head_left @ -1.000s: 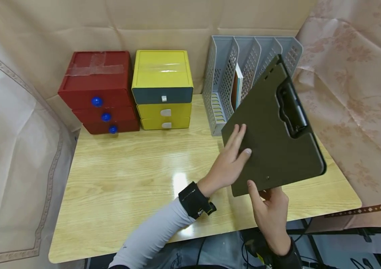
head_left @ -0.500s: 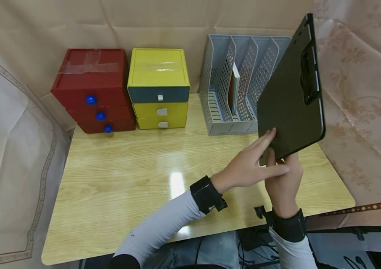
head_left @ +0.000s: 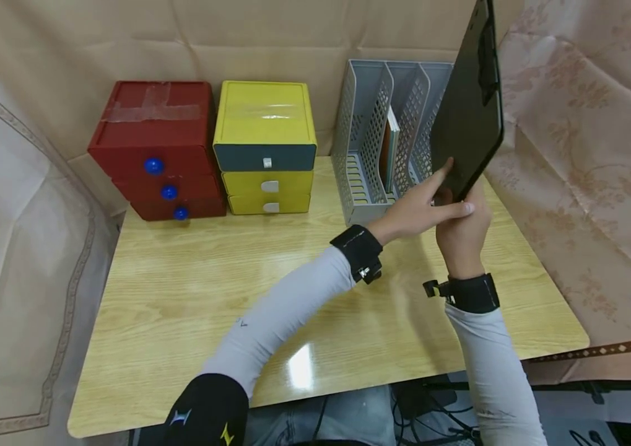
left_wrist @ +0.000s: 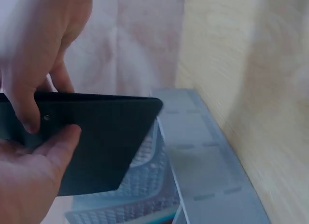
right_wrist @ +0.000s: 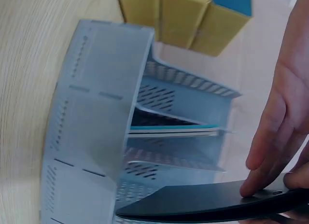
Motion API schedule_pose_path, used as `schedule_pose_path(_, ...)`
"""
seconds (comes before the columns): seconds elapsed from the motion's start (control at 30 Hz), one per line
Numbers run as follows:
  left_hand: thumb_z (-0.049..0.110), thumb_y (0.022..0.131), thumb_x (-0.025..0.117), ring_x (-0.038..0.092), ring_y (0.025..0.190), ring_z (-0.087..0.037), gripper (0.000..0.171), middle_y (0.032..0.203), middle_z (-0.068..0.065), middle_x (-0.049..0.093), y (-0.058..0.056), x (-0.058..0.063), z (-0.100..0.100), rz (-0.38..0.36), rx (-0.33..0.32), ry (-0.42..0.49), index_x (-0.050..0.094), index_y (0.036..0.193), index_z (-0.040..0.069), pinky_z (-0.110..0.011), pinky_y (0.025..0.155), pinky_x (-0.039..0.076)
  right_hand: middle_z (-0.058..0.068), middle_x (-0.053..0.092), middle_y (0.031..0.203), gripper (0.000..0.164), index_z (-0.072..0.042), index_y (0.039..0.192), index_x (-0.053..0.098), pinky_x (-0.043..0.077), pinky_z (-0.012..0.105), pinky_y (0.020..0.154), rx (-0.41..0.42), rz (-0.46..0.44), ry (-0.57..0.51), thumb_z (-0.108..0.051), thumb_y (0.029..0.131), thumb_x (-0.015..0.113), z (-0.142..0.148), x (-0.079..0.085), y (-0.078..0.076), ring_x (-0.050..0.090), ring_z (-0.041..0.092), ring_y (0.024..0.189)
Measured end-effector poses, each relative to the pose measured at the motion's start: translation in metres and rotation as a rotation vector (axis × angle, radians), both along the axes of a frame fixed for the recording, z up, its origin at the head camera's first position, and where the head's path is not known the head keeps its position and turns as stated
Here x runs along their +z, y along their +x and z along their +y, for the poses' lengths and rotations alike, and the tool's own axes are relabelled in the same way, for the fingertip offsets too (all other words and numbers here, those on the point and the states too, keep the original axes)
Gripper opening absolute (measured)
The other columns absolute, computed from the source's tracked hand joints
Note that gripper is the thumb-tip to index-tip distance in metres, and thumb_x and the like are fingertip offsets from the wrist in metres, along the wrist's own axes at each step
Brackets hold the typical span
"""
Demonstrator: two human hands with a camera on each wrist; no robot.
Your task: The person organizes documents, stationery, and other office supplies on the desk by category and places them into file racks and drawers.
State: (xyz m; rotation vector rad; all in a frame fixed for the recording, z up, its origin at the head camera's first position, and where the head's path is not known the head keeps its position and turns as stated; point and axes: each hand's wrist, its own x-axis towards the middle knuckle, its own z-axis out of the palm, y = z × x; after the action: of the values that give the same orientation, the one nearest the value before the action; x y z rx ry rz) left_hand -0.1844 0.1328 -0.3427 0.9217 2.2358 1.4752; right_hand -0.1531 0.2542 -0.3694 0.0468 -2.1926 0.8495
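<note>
A dark clipboard stands tilted nearly edge-on at the right side of the grey file rack, overlapping its right compartments in the head view. My right hand pinches the near edge, its thumb on the left face in the left wrist view. My left hand lies against that same face with fingers straight, its thumb stretched toward the right hand. In the right wrist view, the clipboard's corner points at the rack's compartments. Thin books stand in one compartment further left. The right hand's other fingers are mostly hidden behind the board.
A yellow drawer box with a dark top drawer stands left of the rack. Beside it is a red drawer box with blue knobs. Cloth hangs close at the table's right edge, and cables lie below the front edge.
The clipboard has turned from broad-face view to nearly edge-on and moved away from me. My left hand has slid from its face toward its near edge, and both hands have moved forward.
</note>
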Motion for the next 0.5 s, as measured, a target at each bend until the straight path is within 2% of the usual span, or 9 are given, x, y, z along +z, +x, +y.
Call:
schedule_pose_path(0.1,0.050,0.089,0.054,0.015,0.139,0.004,0.083,0.151,0.026,0.002,-0.020,-0.001,0.004,-0.081,0.006,0.009,-0.009,0.143,0.044,-0.021,0.112,0.023,0.017,0.061,0.106,0.036,-0.018,0.131,0.052,0.043,0.045,0.073,0.012,0.006,-0.006,-0.018,0.095,0.049,0.005,-0.004,-0.021,0.058,0.031,0.088)
schedule_pose_path(0.27,0.050,0.089,0.054,0.012,0.140,0.002,0.084,0.152,0.025,0.002,-0.044,-0.002,0.012,-0.159,-0.002,0.012,-0.009,0.144,0.043,-0.025,0.113,0.023,0.012,0.062,0.112,0.039,-0.029,0.133,0.050,0.045,0.045,0.079,0.002,0.028,-0.044,-0.020,0.096,0.047,0.012,-0.011,-0.047,0.060,0.029,0.096)
schedule_pose_path(0.37,0.047,0.090,0.053,0.010,0.141,0.002,0.084,0.153,0.023,0.000,-0.052,0.001,0.015,-0.190,-0.008,0.060,-0.009,0.146,0.039,-0.025,0.113,0.022,0.011,0.064,0.111,0.037,-0.033,0.133,0.049,0.047,0.045,0.078,0.001,0.031,-0.076,-0.026,0.096,0.048,0.014,-0.012,-0.058,0.062,0.027,0.094)
schedule_pose_path(0.5,0.040,0.093,0.053,0.008,0.142,0.000,0.083,0.154,0.021,-0.004,-0.053,0.011,0.013,-0.255,-0.016,0.161,-0.009,0.148,0.033,-0.024,0.113,0.022,0.005,0.062,0.118,0.039,-0.037,0.135,0.045,0.049,0.042,0.084,0.013,0.031,-0.091,-0.029,0.097,0.047,0.016,-0.015,-0.073,0.062,0.022,0.102)
